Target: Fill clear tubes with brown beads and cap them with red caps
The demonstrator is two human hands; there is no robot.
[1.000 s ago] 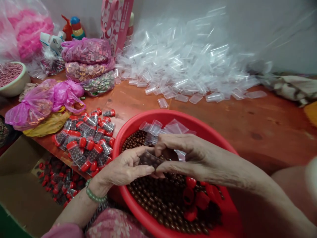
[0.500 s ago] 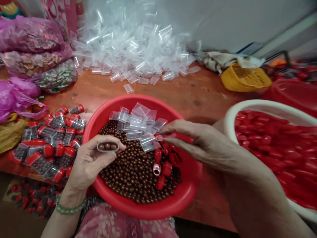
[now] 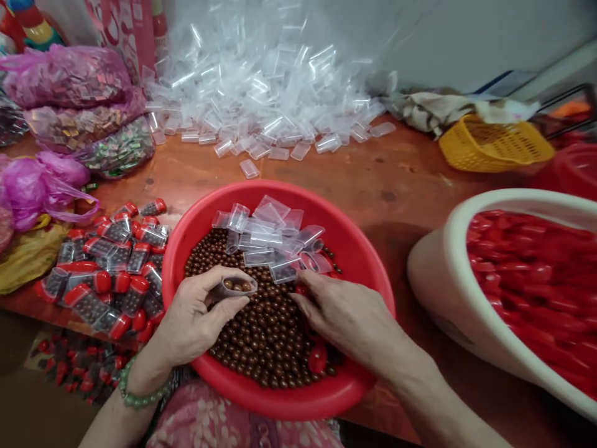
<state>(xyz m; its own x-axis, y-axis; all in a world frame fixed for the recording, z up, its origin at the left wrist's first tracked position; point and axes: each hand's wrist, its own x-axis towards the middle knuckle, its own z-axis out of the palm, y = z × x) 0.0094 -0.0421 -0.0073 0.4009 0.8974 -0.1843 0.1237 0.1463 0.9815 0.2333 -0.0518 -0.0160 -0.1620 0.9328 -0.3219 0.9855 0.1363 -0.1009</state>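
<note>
My left hand [image 3: 193, 317] is closed around a clear plastic sleeve [image 3: 252, 286], its open end facing me and a few brown balls showing inside. Over the right side of the red basin [image 3: 375, 267], the fingers and thumb of my right hand [image 3: 347, 314] pinch a red plastic cap [image 3: 301, 289], mostly hidden by them. Small brown balls [image 3: 265, 336] fill the basin. On top of these lie several clear sleeves [image 3: 263, 236], just beyond my right fingertips. Another red cap [image 3: 318, 359] rests on the balls below my right hand.
Filled red-capped containers [image 3: 119, 255] are heaped left of the basin. A white tub [image 3: 433, 267] of red caps stands at right. Loose clear sleeves [image 3: 261, 112] pile up at the back, near a yellow basket [image 3: 494, 149]. Pink bags [image 3: 84, 74] sit at back left.
My right hand has lowered from beside the clear sleeves onto the red caps and closed on one. My left hand has shifted right over the balls, tilting the sleeve. The view has swung slightly left.
</note>
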